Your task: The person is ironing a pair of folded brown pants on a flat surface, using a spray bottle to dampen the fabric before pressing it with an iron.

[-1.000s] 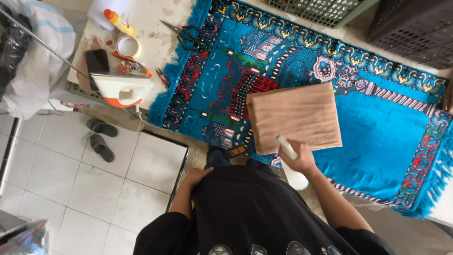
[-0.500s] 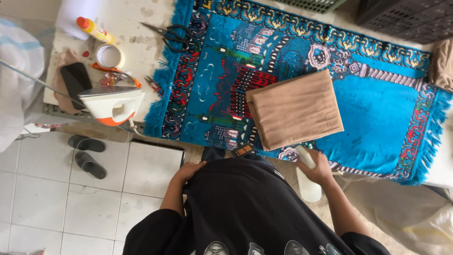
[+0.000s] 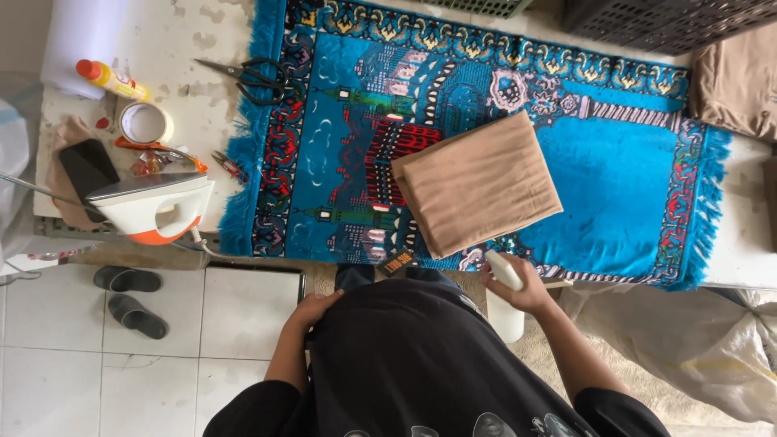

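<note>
Right hand (image 3: 530,293), fingers clamped on a white spray bottle (image 3: 507,298), near folded tan cloth (image 3: 479,184); left hand (image 3: 312,310) rests loosely curled on hip.

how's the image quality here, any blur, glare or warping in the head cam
Head view: soft, even daylight with no harsh shadows; folded tan cloth and blue rug are sharp; right hand on the white spray bottle is slightly soft; mild sheen on the iron; wide-angle lens bends the table edge near the frame's sides.

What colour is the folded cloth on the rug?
The folded rectangular cloth is plain tan, seen best in the head view.
</note>
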